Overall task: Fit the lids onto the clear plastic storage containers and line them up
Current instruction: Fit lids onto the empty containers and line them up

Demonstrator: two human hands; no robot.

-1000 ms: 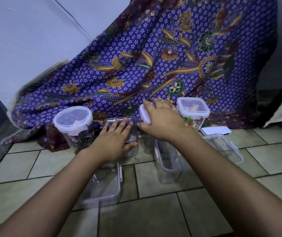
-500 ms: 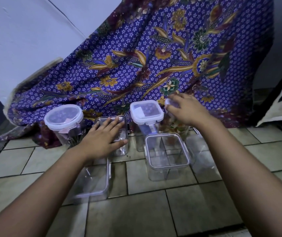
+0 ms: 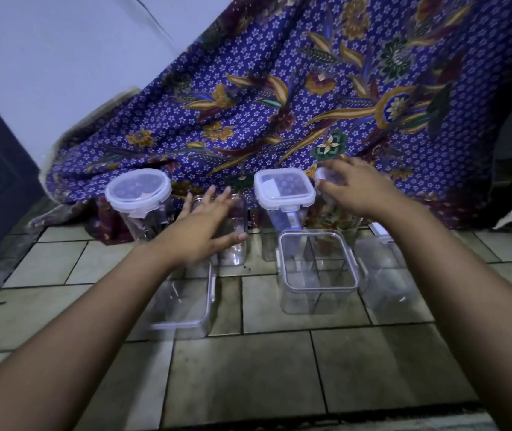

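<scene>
Two bare arms are stretched over a tiled floor [image 3: 248,368] toward a row of clear plastic containers set along its far edge, against a draped purple flowered cloth [image 3: 310,104]. The left hand [image 3: 198,231] is laid flat, palm down, with its fingers [image 3: 214,197] spread wide on the top of an unlidded container [image 3: 236,241] in that row; nothing is gripped by it. The right hand [image 3: 357,191] is curled over the lid [image 3: 321,175] of the farthest-right container [image 3: 335,219], its fingers bent narrowly around the lid's rim, though how firmly the lid is clasped cannot be told. A round-lidded container [image 3: 138,203] stands at the left end of the row, and a square-lidded container [image 3: 284,197] stands between the two hands. Nearer the person, three open containers are seen on the tiles: one under the left forearm [image 3: 183,303], one in the middle [image 3: 318,272] and a blurred one beside the right forearm [image 3: 382,275].
</scene>
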